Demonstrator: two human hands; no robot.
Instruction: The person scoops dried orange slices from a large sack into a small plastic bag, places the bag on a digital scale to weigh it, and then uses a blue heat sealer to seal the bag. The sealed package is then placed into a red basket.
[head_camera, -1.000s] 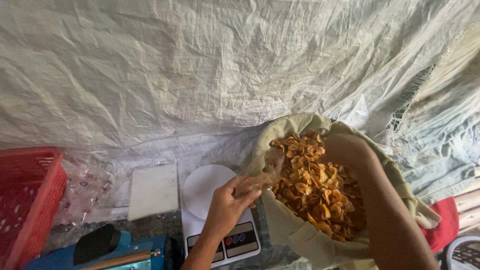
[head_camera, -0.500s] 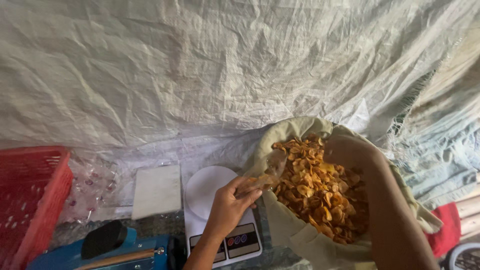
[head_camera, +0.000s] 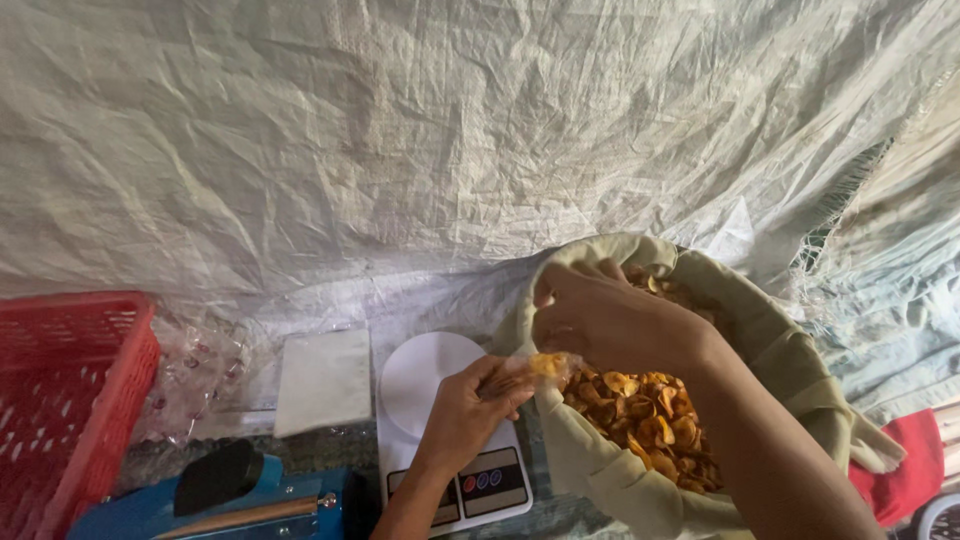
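Nearest the camera, at the bottom edge, lies a blue heat sealer with a black knob on its arm; just right of it stands a white kitchen scale with a round platform and a small button panel; the left hand hovers over that scale, its fingers pinched narrow on the mouth of a small clear plastic bag that already shows a few orange chips inside; the bag sits just at the rim of a large beige cloth sack, which is rolled open and holds a heap of golden-orange fried chips; the right hand reaches over the sack's rim, fingers curled and touching the bag's opening, though whether they hold chips cannot be told; to the far left a red plastic crate stands at the edge of view; beyond the sealer lie crumpled clear bags and a flat white slab; a red cloth shows at the right; behind everything hangs a wrinkled white woven tarpaulin.
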